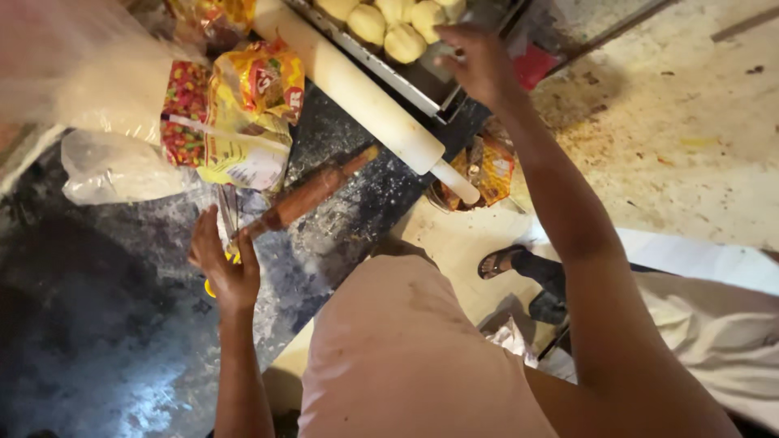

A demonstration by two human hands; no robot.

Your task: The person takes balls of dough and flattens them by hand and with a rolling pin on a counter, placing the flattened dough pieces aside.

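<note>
Lying across the floured dark counter point(341, 235): white rolling pin point(365, 93), brown rolling pin point(312, 193), yellow packets point(251, 105); left hand point(223, 264) gripping a yellow-handled tool point(219, 276), right hand point(479, 61) reaching open-fingered to the dough-ball tray point(414, 85).

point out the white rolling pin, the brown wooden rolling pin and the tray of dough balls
white rolling pin point(357, 89), head view, middle of its thick barrel
brown wooden rolling pin point(312, 195), head view, middle of its shaft
tray of dough balls point(406, 81), head view, its near metal rim

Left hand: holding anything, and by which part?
The left hand grips the brown rolling pin by its near handle end. The right hand reaches to the dough tray; grip unclear.
</note>
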